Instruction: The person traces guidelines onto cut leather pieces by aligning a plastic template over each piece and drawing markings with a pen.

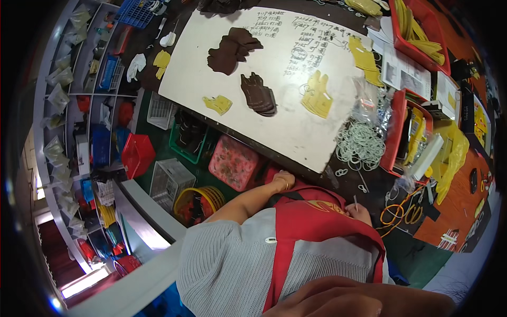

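Below the white board [274, 95], left hand [282, 182] half hidden — grip unclear.

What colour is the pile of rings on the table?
White; the pile of rings shows in the head view.

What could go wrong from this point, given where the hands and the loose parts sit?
1. The right hand pinches a thin metal pin upright, close to the body; a slip of that grip might prick skin.
2. The looped orange cord lies right beside that hand and may snag it.
3. The heap of small white rings lies loose towards the near edge of the dark tabletop; a nudge could send some over it.
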`<state>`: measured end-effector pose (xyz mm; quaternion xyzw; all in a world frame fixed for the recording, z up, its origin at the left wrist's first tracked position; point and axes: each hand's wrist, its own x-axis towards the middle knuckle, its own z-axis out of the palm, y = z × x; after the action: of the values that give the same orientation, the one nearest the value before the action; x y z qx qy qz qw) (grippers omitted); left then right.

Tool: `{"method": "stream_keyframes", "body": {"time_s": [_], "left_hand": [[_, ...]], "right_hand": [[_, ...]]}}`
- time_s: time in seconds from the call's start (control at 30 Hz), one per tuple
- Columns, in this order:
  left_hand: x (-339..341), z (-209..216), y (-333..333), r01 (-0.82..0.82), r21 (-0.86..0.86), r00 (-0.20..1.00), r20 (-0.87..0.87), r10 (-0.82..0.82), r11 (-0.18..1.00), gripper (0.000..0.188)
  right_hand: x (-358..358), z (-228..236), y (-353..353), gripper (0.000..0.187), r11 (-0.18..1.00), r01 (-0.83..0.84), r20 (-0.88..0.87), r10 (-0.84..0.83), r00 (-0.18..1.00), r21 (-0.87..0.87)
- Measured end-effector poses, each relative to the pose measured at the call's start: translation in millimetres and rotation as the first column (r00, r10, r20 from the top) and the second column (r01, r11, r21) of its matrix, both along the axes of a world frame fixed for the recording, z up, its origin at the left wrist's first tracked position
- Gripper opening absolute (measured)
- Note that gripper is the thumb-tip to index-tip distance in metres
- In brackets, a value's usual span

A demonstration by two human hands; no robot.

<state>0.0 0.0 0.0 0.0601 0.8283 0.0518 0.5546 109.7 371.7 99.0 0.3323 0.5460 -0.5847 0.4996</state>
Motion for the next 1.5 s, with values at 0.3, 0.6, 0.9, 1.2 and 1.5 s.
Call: {"method": "stream_keyframes", "body": {"time_s": [0.3, 0.6, 0.9, 1.2, 1.5], "left_hand": [[-67, -29, -155, 0.335, 0.241, 0.942, -0.081, -0.326, 0.911, 0.029], [-68, 4, -266, -0.109, 0.603, 0.987, 0.16, 0.015, 0.79, 0.021], [-169, 96, -318, 0.027, 0.403, 0.987, 0.132, -0.087, 0.915, 0.023], [-231, 102, -420, 0.683, 0.391, 0.719, -0.507, -0.475, 0.616, 0.025], [-246, 38, -421, 0.864, 0.408, 0.353, -0.908, 0.224, 0.294, 0.056]], "right_hand": [[11, -98, -174, 0.04, 0.75, -0.271, -0.096, 0.406, 0.909, 0.603], [44, -127, -261, 0.04, 0.843, 0.229, -0.21, -0.141, 0.967, 0.487], [90, -131, -383, 0.028, 0.615, 0.724, -0.128, -0.783, 0.609, -0.313], [-79, -110, -447, 0.024, 0.847, -0.055, -0.541, 0.387, 0.747, 0.529], [-235, 41, -512, 0.025, 0.745, 0.383, -0.684, 0.132, 0.717, 0.546]]}}
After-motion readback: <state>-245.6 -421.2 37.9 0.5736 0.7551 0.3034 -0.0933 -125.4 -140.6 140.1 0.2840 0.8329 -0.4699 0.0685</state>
